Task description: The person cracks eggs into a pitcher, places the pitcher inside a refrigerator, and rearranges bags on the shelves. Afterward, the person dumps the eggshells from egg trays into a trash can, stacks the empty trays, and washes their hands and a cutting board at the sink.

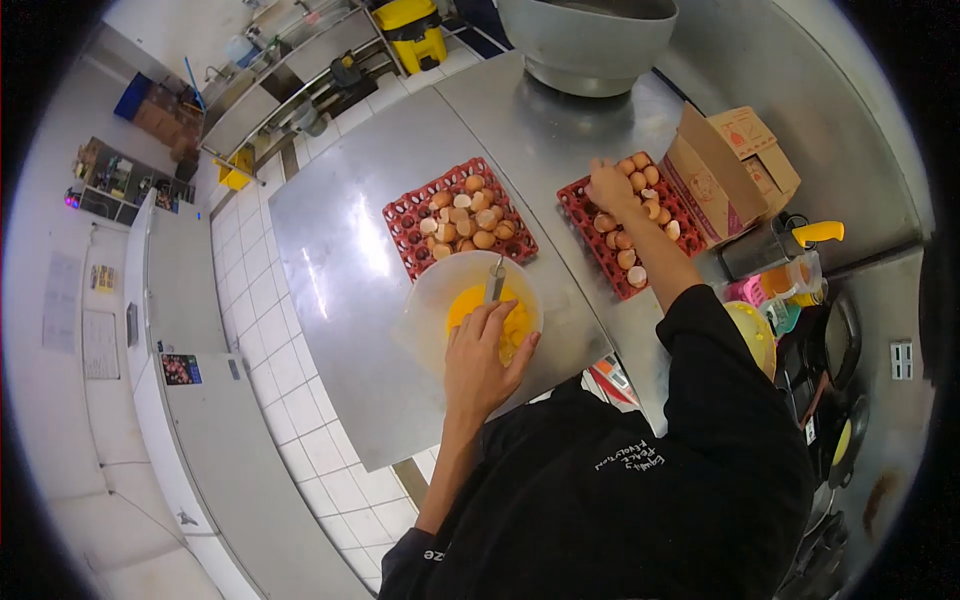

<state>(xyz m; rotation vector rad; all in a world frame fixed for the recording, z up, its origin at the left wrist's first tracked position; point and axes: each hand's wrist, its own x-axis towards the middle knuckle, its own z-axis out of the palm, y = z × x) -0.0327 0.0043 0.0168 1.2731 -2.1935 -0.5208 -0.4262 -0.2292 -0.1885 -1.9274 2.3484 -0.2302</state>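
While yolks (520, 325) are pooling in the bowl (424, 308) and shells (443, 200) are crowding 1 red tray (402, 228), whole-looking eggs (638, 181) are sitting in another tray (575, 204) beside the right hand (610, 188) (finger grip unclear). The left hand (482, 350) is resting over the bowl, fingers apart.

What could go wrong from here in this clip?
Shell bits might get into the yellow egg, since broken shells lie in a red tray right by the bowl.

The bowl could be knocked: a metal utensil juts past its rim, under the left hand, while the right hand is away at another tray.

An egg may crack, as the right hand is close among the eggs there.
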